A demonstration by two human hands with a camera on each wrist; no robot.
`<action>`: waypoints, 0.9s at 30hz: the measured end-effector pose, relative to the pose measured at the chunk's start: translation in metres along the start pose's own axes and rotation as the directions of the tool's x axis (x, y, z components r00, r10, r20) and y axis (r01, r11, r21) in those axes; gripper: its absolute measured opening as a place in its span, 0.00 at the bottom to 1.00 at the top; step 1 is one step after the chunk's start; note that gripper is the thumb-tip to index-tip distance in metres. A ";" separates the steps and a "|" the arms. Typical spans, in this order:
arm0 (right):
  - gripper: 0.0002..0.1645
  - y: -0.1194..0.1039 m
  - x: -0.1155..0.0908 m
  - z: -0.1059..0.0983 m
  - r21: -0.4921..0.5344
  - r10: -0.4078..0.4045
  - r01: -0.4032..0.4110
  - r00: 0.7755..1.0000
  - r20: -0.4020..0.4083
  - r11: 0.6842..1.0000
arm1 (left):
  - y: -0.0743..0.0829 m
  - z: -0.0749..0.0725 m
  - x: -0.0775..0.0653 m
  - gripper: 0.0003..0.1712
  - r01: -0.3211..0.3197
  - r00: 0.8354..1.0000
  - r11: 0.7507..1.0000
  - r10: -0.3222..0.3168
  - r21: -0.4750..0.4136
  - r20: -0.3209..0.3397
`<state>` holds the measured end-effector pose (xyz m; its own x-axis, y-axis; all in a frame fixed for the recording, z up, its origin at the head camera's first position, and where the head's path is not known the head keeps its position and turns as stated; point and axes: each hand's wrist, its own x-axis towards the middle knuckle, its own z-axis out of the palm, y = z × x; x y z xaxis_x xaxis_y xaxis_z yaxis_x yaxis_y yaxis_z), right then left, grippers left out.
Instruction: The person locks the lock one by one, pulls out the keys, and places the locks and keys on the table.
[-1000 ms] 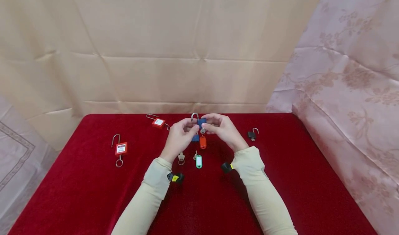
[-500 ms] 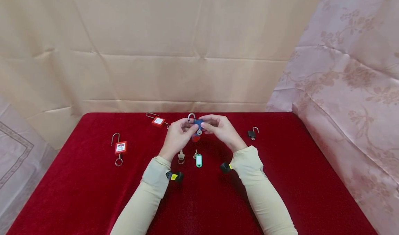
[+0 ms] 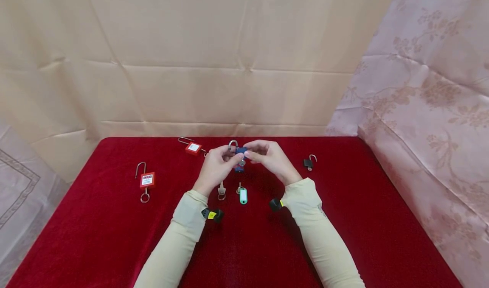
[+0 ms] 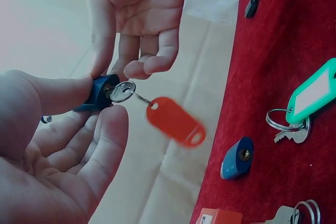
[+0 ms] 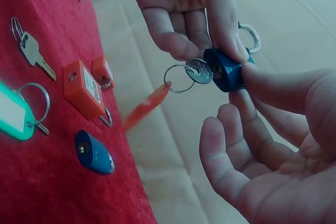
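Note:
Both hands hold a blue padlock [image 3: 241,151] above the table, its shackle raised and unlatched. My left hand [image 3: 217,168] pinches the padlock body between thumb and fingers. From the other side my right hand [image 3: 273,160] pinches the same body, its thumb pressed on it. A silver key [image 4: 123,92] sits in the keyhole at the bottom of the body. From its ring [image 5: 179,78] dangles an orange key tag [image 4: 174,121], blurred in the right wrist view. On the table below lies a second blue padlock [image 5: 94,152], mostly hidden by the hands in the head view.
On the red cloth [image 3: 237,245] lie a key with a green tag [image 3: 243,196] and a bare key on a ring [image 3: 221,191]. Red padlocks with open shackles lie at left [image 3: 147,180] and back left [image 3: 193,148]. A black padlock [image 3: 308,163] lies at right.
Both hands have shifted slightly left with the blue padlock between them. The orange tag has swung and is now largely out of sight in the head view.

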<state>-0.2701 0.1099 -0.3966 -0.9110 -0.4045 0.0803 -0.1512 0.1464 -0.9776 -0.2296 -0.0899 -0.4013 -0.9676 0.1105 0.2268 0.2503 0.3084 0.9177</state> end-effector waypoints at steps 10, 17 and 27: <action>0.12 -0.001 0.002 -0.002 -0.027 0.015 -0.016 1.000 -0.022 1.000 | -0.003 -0.005 0.003 0.14 -0.005 1.000 0.998 0.005 -0.066 0.003; 0.12 -0.002 0.001 -0.003 -0.029 0.025 -0.025 1.000 -0.019 0.999 | -0.001 -0.007 0.002 0.14 0.027 0.999 0.997 -0.024 -0.066 0.042; 0.12 -0.001 0.001 -0.001 -0.021 0.012 -0.013 1.000 -0.021 1.000 | 0.000 -0.006 0.001 0.14 0.029 0.999 0.999 -0.028 -0.037 0.039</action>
<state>-0.2712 0.1106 -0.3957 -0.9206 -0.3836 0.0725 -0.1478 0.1707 -0.9742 -0.2304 -0.0956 -0.3987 -0.9722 0.1384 0.1886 0.2208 0.2761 0.9354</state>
